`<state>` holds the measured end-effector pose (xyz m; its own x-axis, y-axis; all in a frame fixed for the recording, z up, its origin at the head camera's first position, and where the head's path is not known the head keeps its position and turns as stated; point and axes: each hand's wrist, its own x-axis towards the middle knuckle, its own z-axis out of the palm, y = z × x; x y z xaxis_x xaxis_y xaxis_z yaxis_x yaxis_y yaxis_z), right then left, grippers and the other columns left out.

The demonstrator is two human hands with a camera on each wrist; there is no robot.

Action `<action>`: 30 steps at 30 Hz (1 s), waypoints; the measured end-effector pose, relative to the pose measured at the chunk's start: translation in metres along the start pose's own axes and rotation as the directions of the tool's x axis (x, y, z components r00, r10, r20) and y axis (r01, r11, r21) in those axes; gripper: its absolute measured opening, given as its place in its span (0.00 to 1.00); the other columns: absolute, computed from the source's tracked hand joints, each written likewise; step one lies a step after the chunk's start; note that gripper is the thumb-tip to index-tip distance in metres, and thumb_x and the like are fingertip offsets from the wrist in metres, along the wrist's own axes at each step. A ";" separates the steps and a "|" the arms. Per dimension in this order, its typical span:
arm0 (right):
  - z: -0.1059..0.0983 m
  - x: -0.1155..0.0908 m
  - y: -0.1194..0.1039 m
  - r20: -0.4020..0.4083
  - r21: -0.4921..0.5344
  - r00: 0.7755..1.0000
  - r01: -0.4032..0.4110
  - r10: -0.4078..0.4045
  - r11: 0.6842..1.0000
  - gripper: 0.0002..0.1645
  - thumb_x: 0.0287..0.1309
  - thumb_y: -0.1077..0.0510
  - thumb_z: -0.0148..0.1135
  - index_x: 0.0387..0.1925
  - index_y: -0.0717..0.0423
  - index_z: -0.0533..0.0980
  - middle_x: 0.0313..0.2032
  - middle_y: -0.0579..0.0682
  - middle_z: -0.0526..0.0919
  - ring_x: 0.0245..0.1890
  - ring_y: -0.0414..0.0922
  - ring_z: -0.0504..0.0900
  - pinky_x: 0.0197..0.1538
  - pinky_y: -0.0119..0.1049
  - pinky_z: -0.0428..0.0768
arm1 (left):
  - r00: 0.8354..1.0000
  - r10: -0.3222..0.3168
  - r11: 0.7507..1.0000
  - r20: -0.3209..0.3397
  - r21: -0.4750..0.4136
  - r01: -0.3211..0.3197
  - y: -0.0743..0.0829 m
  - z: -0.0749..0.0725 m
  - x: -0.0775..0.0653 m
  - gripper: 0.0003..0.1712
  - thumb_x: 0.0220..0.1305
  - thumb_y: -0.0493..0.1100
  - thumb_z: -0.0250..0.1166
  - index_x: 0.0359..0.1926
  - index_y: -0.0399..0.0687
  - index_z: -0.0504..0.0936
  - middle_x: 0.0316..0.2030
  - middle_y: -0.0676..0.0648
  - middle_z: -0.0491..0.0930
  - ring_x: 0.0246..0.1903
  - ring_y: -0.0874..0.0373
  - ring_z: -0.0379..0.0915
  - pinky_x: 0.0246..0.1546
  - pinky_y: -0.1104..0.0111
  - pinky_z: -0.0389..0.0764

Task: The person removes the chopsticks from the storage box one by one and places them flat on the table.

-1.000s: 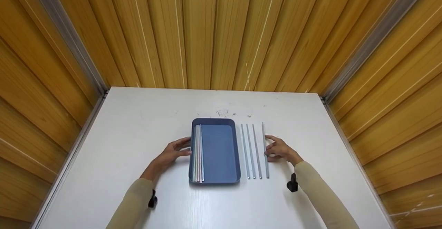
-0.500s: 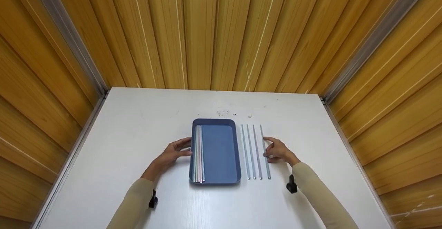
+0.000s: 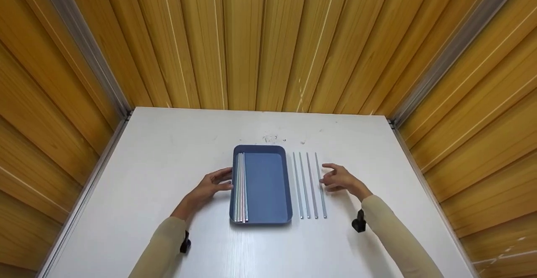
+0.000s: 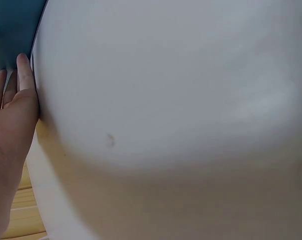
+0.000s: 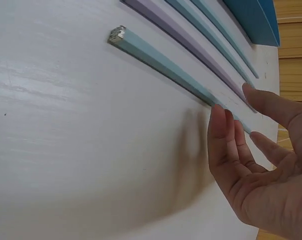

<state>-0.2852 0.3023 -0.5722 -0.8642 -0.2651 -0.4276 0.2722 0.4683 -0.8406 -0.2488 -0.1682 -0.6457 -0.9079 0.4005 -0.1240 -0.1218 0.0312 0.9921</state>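
My left hand (image 3: pixel 209 185) rests against the left wall of a blue rectangular tray (image 3: pixel 268 217); the left wrist view has its fairly straight fingers (image 4: pixel 25 75) on the tray's side (image 4: pixel 20 30). Inside the tray, a bundle of slim chopsticks (image 3: pixel 241 190) lies lengthwise along the left wall. Several pastel chopsticks lie side by side on the table to the right of the tray. Nearest my right hand (image 3: pixel 339 179) is the rightmost, pale blue-green chopstick (image 5: pixel 161 62), with a silvery patterned end. The right fingers are spread and loosely bent around nothing, just above and beside it.
A white table (image 3: pixel 188 135) carries everything, with small dark marks (image 3: pixel 270 138) behind the tray. Wood-patterned walls (image 3: pixel 251 43) with grey metal corner posts enclose it. In the right wrist view, a lilac chopstick (image 5: pixel 181 40) lies beside the pale blue-green one.
My right hand has let go of the rightmost chopstick, which now lies a little nearer the others, and has drawn slightly to the right. The left hand and tray have stayed put.
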 end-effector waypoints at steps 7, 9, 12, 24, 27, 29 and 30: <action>0.001 -0.002 -0.019 0.007 -0.015 0.999 0.033 -0.033 0.999 0.44 0.63 0.65 0.67 0.75 0.68 0.58 0.47 0.55 0.75 0.48 0.51 0.86 0.47 0.43 0.89 | 1.000 -0.019 0.999 -0.002 -0.028 0.019 0.001 0.001 -0.003 0.43 0.66 0.36 0.70 0.77 0.40 0.61 0.74 0.35 0.65 0.76 0.40 0.58 0.75 0.51 0.64; 0.003 -0.001 -0.023 0.016 -0.032 0.999 0.043 -0.042 0.999 0.43 0.63 0.66 0.67 0.75 0.68 0.58 0.47 0.56 0.75 0.48 0.51 0.86 0.48 0.45 0.89 | 1.000 -0.020 0.999 0.001 -0.036 0.020 0.001 0.001 -0.003 0.43 0.66 0.36 0.70 0.78 0.40 0.60 0.75 0.35 0.65 0.76 0.40 0.58 0.76 0.50 0.63; 0.008 0.003 -0.030 0.024 -0.046 0.999 0.049 -0.048 0.998 0.43 0.62 0.67 0.67 0.74 0.68 0.60 0.48 0.59 0.75 0.46 0.50 0.86 0.50 0.47 0.88 | 1.000 -0.031 0.999 -0.006 -0.044 0.031 0.001 0.001 -0.003 0.43 0.65 0.37 0.70 0.77 0.41 0.61 0.74 0.36 0.66 0.76 0.41 0.58 0.76 0.51 0.63; 0.032 0.017 -0.081 0.082 -0.082 0.988 0.136 -0.130 0.987 0.40 0.61 0.67 0.68 0.73 0.64 0.64 0.48 0.58 0.76 0.40 0.46 0.85 0.43 0.39 0.89 | 1.000 -0.022 1.000 0.002 0.011 0.022 0.001 -0.002 -0.001 0.44 0.65 0.38 0.71 0.77 0.41 0.61 0.74 0.36 0.66 0.76 0.39 0.59 0.75 0.52 0.65; 0.040 0.019 -0.090 0.095 -0.092 0.986 0.145 -0.136 0.985 0.40 0.61 0.67 0.68 0.73 0.62 0.65 0.49 0.59 0.76 0.42 0.49 0.86 0.45 0.40 0.89 | 1.000 -0.020 1.000 0.009 -0.006 0.020 0.001 -0.001 -0.001 0.43 0.66 0.38 0.70 0.77 0.41 0.61 0.74 0.35 0.65 0.76 0.39 0.59 0.74 0.54 0.67; 0.046 0.020 -0.094 0.111 -0.096 0.984 0.147 -0.136 0.984 0.41 0.62 0.66 0.69 0.74 0.62 0.64 0.50 0.60 0.76 0.44 0.51 0.85 0.46 0.41 0.89 | 1.000 -0.018 1.000 0.010 -0.012 0.018 0.001 -0.001 -0.001 0.43 0.66 0.37 0.70 0.77 0.41 0.61 0.74 0.35 0.65 0.76 0.39 0.58 0.74 0.53 0.68; 0.050 0.021 -0.096 0.120 -0.092 0.984 0.145 -0.134 0.985 0.41 0.62 0.66 0.69 0.74 0.61 0.64 0.50 0.60 0.76 0.44 0.50 0.85 0.46 0.40 0.89 | 1.000 -0.023 1.000 0.007 -0.016 0.023 0.001 0.000 -0.001 0.42 0.66 0.37 0.70 0.77 0.41 0.61 0.74 0.36 0.66 0.76 0.39 0.59 0.74 0.53 0.68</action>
<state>-0.3082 0.2101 -0.5168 -0.8357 -0.4246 -0.3483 0.1040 0.5004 -0.8595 -0.2480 -0.1689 -0.6444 -0.9020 0.4063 -0.1464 -0.1488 0.0258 0.9885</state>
